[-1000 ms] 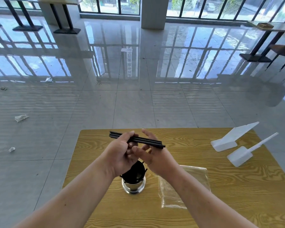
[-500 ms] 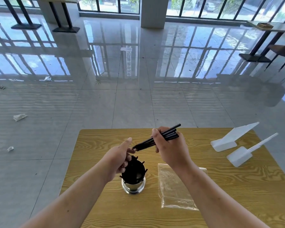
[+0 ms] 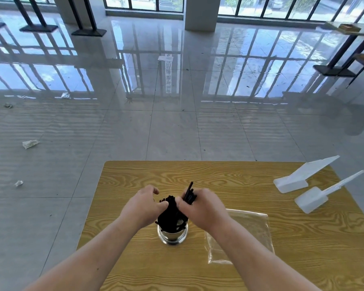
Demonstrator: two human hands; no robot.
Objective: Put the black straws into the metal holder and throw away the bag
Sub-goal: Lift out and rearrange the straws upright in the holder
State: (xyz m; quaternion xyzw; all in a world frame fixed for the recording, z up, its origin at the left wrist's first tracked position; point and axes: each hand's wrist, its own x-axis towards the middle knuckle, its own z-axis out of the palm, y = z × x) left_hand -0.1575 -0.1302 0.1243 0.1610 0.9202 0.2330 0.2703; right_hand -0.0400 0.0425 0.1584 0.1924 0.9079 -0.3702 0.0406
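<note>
Right hand dropped to metal holder, black straws swung near-upright. Right hand grips bundle, lower ends entering holder directly below. Left hand curled round straws already standing there. Bag flat on table, nearer right hand.

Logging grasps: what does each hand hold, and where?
The right hand grips a bundle of black straws near their upper ends. The left hand touches the straws in the metal holder; a grip cannot be told.
</note>
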